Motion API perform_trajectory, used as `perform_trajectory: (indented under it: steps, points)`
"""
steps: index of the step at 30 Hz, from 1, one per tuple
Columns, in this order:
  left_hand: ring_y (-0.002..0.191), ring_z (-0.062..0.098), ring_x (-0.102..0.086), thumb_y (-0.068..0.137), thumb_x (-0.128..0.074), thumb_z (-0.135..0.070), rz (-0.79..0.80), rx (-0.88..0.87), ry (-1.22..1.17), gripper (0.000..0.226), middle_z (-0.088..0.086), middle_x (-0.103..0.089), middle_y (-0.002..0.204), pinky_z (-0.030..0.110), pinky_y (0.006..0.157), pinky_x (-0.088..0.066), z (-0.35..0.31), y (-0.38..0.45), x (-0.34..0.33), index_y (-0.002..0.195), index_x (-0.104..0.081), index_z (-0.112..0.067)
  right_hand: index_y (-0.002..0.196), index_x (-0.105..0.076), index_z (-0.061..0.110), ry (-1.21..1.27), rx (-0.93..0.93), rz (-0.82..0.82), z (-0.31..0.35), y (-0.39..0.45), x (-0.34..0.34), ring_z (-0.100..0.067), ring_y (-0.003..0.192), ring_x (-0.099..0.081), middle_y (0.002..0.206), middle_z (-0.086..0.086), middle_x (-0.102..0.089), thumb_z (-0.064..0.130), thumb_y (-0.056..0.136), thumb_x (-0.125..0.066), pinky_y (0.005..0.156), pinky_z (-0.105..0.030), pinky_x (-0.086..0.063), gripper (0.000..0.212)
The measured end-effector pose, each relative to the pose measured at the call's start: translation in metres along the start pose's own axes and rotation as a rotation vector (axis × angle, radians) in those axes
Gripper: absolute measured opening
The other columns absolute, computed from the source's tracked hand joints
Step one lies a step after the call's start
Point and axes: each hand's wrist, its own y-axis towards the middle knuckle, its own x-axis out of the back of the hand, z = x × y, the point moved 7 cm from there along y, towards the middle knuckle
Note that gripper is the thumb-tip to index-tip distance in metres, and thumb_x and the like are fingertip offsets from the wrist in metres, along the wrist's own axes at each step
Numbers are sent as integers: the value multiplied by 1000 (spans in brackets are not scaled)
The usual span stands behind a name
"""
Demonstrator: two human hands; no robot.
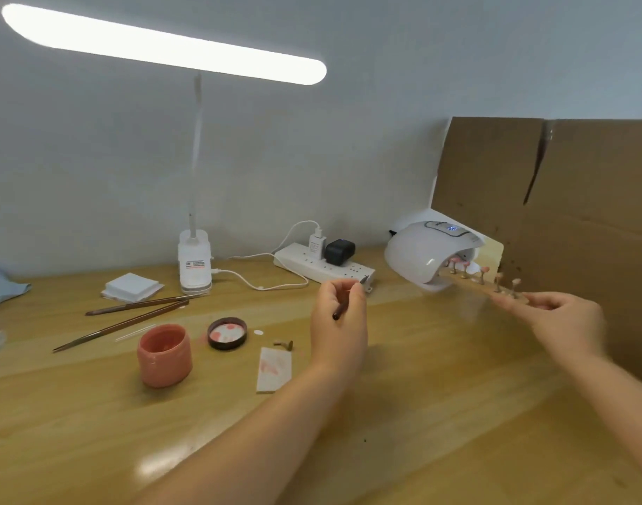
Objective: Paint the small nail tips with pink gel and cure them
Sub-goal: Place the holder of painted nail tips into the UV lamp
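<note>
Closest to me, at about six o'clock, lies the glossy yellow wooden table [421, 413], and both my bare forearms reach out over it. My left hand [339, 322] hovers near the middle with its fingers curled, pinching a thin dark brush [340, 310] between thumb and fingertips; the bristle end is hidden behind my fingers. My right hand [563, 324], at three o'clock, grips the near end of a flat wooden strip [490, 287] with curled fingers. On the strip stand small pegs topped with nail tips [498, 278]; I count roughly seven, the far ones pink, though motion blur makes the count uncertain. The strip's far end sits inside the mouth of the domed white curing lamp [421, 253] at two o'clock, glossy plastic with a lit display on top.

Toward nine o'clock stands one open round jar of pink gel [164, 355], and just beside it its dark round lid [227, 333] lies upside down, smeared pink. One white rectangular pad [274, 369] with pink streaks lies near my left wrist. Two more long slim brushes [130, 315] lie at ten o'clock, beside a stack of white square wipes [132, 287].

Farther back are a white power strip [323, 267] with two plugs, one lit desk lamp [194, 264], and brown cardboard [567, 213] against the wall.
</note>
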Motion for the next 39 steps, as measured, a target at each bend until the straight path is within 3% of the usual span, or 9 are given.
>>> perform_trajectory:
  steps: [4, 9, 13, 18, 22, 28, 31, 34, 39]
  points:
    - [68, -8, -55, 96, -55, -21, -24, 24, -12, 6, -9, -63, 82, 6, 62, -43, 23, 11, -31, 93, -60, -23, 88, -74, 18, -125, -64, -96, -17, 34, -2, -14, 80, -54, 88, 2, -68, 61, 54, -83, 73, -28, -44, 55]
    - [73, -6, -57, 95, -56, -16, 33, -108, 103, 9, -21, -63, 80, 6, 65, -42, 28, 18, -28, 92, -60, -24, 87, -75, 13, -203, -81, -127, -23, 67, -23, -17, 75, -56, 87, -6, -72, 60, 58, -82, 66, -27, -42, 56]
    - [72, -7, -56, 95, -56, -16, -14, -108, 100, 11, -18, -63, 81, 6, 63, -41, 29, 21, -20, 90, -59, -26, 50, -56, 23, -205, -62, -191, -22, 84, -41, -24, 64, -61, 68, -7, -69, 64, 56, -80, 63, -35, -53, 47]
    - [72, -7, -56, 96, -55, -15, -15, -132, 104, 10, -16, -62, 84, 6, 63, -42, 26, 24, -21, 92, -59, -23, 55, -62, 22, -194, -90, -145, -30, 103, -71, -20, 58, -54, 62, -3, -64, 59, 60, -80, 57, -32, -49, 42]
    - [74, -3, -57, 96, -56, -16, -3, -158, 125, 11, -15, -62, 85, 8, 65, -43, 26, 22, -23, 91, -59, -26, 44, -43, 14, -242, -127, -113, -41, 116, -90, -20, 43, -43, 45, -2, -44, 59, 64, -78, 43, -25, -28, 60]
    - [74, -2, -57, 96, -56, -16, -11, -158, 144, 12, -14, -62, 85, 10, 65, -44, 29, 23, -24, 92, -58, -27, 59, -54, 10, -289, -243, -10, -49, 136, -118, -25, 56, -59, 65, -9, -63, 66, 59, -78, 44, -24, -33, 60]
    - [77, 0, -57, 96, -56, -16, -11, -157, 151, 11, -14, -62, 84, 10, 66, -43, 31, 23, -24, 93, -59, -26, 66, -51, 14, -285, -287, 71, -54, 145, -134, -25, 62, -57, 85, -11, -66, 44, 75, -73, 50, -28, -41, 38]
    - [79, 0, -58, 95, -57, -17, -18, -155, 157, 10, -16, -62, 84, 10, 67, -43, 33, 24, -23, 93, -59, -27, 78, -59, 10, -323, -250, 172, -54, 149, -149, -28, 71, -56, 84, -11, -61, 23, 84, -60, 60, -30, -42, 14]
    - [81, 0, -58, 95, -58, -18, -26, -135, 156, 11, -14, -62, 83, 9, 67, -43, 35, 24, -22, 93, -60, -29, 95, -58, 11, -362, -37, 202, -36, 141, -140, -31, 86, -56, 89, -5, -54, 11, 86, -53, 66, -29, -40, 11]
